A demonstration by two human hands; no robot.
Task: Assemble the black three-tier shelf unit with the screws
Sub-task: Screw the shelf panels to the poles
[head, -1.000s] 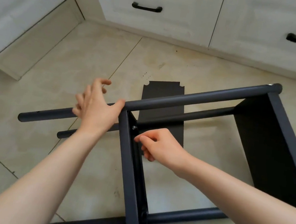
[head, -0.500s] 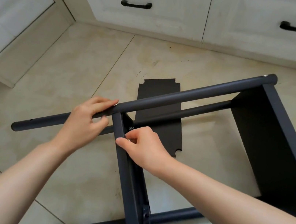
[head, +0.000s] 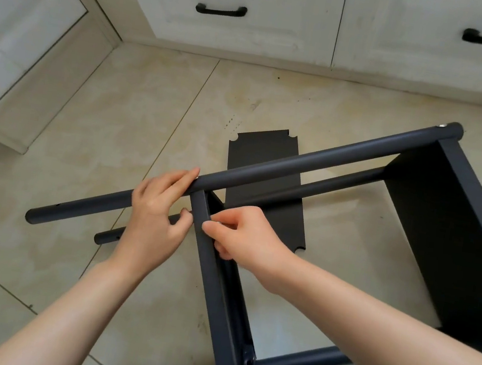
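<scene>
The black shelf unit (head: 458,246) lies on its side on the tiled floor (head: 80,158), close to the person's knees. One long black pole (head: 299,163) runs across the top of it, slanting up to the right, with a small silver screw (head: 443,126) at its far right end. A thinner pole (head: 326,187) runs just behind and below it.

The left hand (head: 156,216) is on the long pole. Its fingers lie almost straight along the top of the pole, with the fingertips (head: 192,173) reaching a small shiny spot there, and the thumb sits underneath near the middle shelf panel (head: 210,271). It looks like a loose hold more than a tight squeeze.

The right hand (head: 244,236) is curled up — its thumb and first finger pinch the top edge of the middle shelf panel, right beside where that panel meets the long pole. Something small and shiny peeks out between those fingers, but I cannot tell what it is.

The two hands are very near each other, with only the panel's edge between them.

One more flat black panel (head: 264,185) lies on the floor behind the poles. White cabinets (head: 258,13) with dark handles (head: 221,10) stand along the back wall.
</scene>
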